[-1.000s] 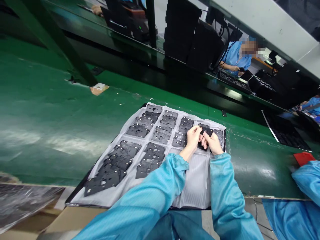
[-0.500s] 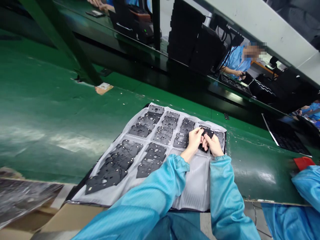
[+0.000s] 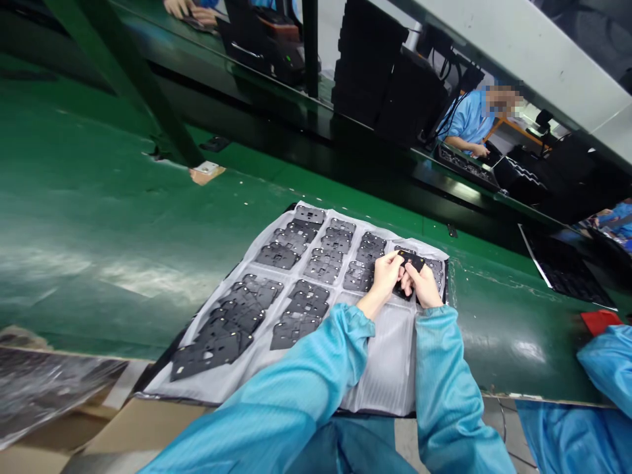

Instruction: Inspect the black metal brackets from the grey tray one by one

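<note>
Between my two hands is a small flat black plate [image 3: 411, 259] with cut-outs, held over the far right part of a tray. My left hand [image 3: 387, 273] pinches its left edge with thumb and fingers. On the other side my right hand [image 3: 425, 284] grips it, thumb on top. The tray [image 3: 378, 359] is covered with white sheeting and divided into compartments. Similar black plates [image 3: 222, 326] lie overlapping in several of them, and more plates [image 3: 323, 266] sit in the middle columns. My hands partly hide the plates beneath them.
A green workbench [image 3: 123, 197] surrounds the tray, with a slanted green post [image 3: 143, 99] at left. Brown cardboard [image 3: 138, 428] lies at the near left. Across the bench a co-worker in blue [image 3: 467, 118] handles parts. At right are a red item [image 3: 600, 321] and another person's blue sleeve [image 3: 607, 359].
The held plate and both hands stay almost in place, with the view shifted slightly. Across the bench, the co-worker's hand has moved a little, and hands at the top left have shifted.
</note>
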`<state>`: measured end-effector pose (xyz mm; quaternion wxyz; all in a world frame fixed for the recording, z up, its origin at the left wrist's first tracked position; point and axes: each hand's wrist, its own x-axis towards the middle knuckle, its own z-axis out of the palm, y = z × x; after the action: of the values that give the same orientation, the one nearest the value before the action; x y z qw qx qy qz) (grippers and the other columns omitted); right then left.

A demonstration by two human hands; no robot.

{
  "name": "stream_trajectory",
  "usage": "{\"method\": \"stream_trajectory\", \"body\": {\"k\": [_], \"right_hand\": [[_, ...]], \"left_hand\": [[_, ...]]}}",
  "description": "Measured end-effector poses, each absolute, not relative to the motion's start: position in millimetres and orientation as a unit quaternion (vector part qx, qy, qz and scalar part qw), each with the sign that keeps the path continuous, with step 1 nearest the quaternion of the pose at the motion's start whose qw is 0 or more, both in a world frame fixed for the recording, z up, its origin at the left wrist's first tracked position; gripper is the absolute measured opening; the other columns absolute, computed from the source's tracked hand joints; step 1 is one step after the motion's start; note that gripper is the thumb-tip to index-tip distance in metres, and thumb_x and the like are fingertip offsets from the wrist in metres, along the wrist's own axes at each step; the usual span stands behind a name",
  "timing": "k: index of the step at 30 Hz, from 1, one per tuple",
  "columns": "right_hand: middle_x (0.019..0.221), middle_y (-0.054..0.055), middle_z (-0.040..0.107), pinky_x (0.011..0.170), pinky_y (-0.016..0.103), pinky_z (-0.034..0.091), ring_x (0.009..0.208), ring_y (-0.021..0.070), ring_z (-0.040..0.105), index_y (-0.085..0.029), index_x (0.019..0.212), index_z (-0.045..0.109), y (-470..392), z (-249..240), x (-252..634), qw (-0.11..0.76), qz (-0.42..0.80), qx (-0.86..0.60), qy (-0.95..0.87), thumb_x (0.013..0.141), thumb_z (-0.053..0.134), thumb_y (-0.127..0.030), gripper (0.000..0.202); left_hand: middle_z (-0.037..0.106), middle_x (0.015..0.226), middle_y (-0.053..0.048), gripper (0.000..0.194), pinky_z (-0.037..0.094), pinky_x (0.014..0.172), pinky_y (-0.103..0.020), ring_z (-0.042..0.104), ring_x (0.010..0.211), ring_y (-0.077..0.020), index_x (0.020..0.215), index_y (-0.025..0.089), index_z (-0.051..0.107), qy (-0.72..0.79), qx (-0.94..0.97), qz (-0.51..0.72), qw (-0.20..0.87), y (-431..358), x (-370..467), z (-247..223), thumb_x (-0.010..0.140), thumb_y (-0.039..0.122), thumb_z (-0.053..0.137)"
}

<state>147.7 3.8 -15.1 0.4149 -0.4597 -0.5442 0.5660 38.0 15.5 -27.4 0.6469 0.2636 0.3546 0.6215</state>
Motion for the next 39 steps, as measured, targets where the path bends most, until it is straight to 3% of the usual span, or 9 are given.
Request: {"method": "stream_trajectory", "body": {"k": [3,6,8,13,21,28,33,39], "right_hand": [[0.049,-0.002,0.059,0.031,0.017,0.035,0.031,0.0085,0.048,-0.015,0.074,0.055,4,-16,148,0.431,0.564,-0.459,-0.535,0.087,0.059,-0.045,0.033],[0.049,-0.001,0.059,0.03,0.017,0.035,0.031,0.0082,0.047,-0.015,0.069,0.055,4,-17,149,0.45,0.566,-0.456,-0.52,0.087,0.059,-0.044,0.034],[0.049,-0.001,0.058,0.03,0.017,0.034,0.031,0.0079,0.047,-0.015,0.068,0.054,4,-16,150,0.452,0.569,-0.455,-0.515,0.087,0.059,-0.044,0.035],[0.05,0.0,0.06,0.03,0.017,0.034,0.031,0.008,0.047,-0.015,0.075,0.057,2,-11,150,0.429,0.579,-0.452,-0.525,0.087,0.059,-0.044,0.032],[0.049,0.001,0.061,0.032,0.018,0.037,0.031,0.0088,0.048,-0.015,0.071,0.057,2,-12,151,0.408,0.587,-0.454,-0.532,0.087,0.058,-0.046,0.034],[0.049,0.001,0.06,0.031,0.018,0.035,0.031,0.0086,0.047,-0.015,0.07,0.057,2,-12,150,0.416,0.588,-0.455,-0.524,0.085,0.059,-0.047,0.035],[0.05,0.001,0.06,0.034,0.018,0.037,0.034,0.0082,0.048,-0.014,0.071,0.058,2,-12,149,0.404,0.588,-0.451,-0.536,0.086,0.058,-0.046,0.035],[0.061,-0.004,0.059,0.034,0.018,0.037,0.04,0.0086,0.052,-0.02,0.096,0.056,5,-12,149,0.498,0.512,-0.484,-0.506,0.079,0.066,-0.039,0.027]], "left_hand": [[0.043,0.042,0.007,0.015,0.027,0.034,-0.016,0.037,0.031,-0.0043,0.08,0.011,0.064,0.349,0.287,0.614,0.647,15,37,-25,0.073,0.021,0.055],[0.061,0.062,0.002,0.04,0.03,0.035,-0.015,0.042,0.035,-0.0033,0.109,0.011,0.062,0.338,0.318,0.611,0.641,15,35,-22,0.07,0.016,0.058],[0.066,0.075,-0.001,0.049,0.032,0.035,-0.015,0.044,0.037,-0.003,0.119,0.013,0.059,0.335,0.334,0.611,0.634,17,34,-22,0.071,0.018,0.061],[0.065,0.069,-0.001,0.036,0.034,0.035,-0.016,0.046,0.036,-0.004,0.105,0.012,0.066,0.348,0.337,0.616,0.62,21,30,-26,0.076,0.033,0.065],[0.066,0.075,-0.004,0.038,0.029,0.03,-0.017,0.045,0.033,-0.0035,0.092,0.01,0.067,0.374,0.321,0.62,0.611,18,28,-23,0.076,0.044,0.067],[0.061,0.062,0.001,0.031,0.033,0.032,-0.016,0.047,0.034,-0.0055,0.099,0.012,0.066,0.362,0.327,0.61,0.624,18,27,-23,0.074,0.03,0.065],[0.062,0.063,0.001,0.027,0.028,0.031,-0.016,0.045,0.032,-0.0044,0.092,0.012,0.067,0.38,0.305,0.613,0.622,19,28,-23,0.075,0.034,0.064],[0.064,0.072,-0.001,0.02,0.024,0.031,-0.017,0.039,0.031,-0.001,0.083,0.012,0.068,0.387,0.278,0.643,0.6,19,27,-19,0.073,0.028,0.062]]}}
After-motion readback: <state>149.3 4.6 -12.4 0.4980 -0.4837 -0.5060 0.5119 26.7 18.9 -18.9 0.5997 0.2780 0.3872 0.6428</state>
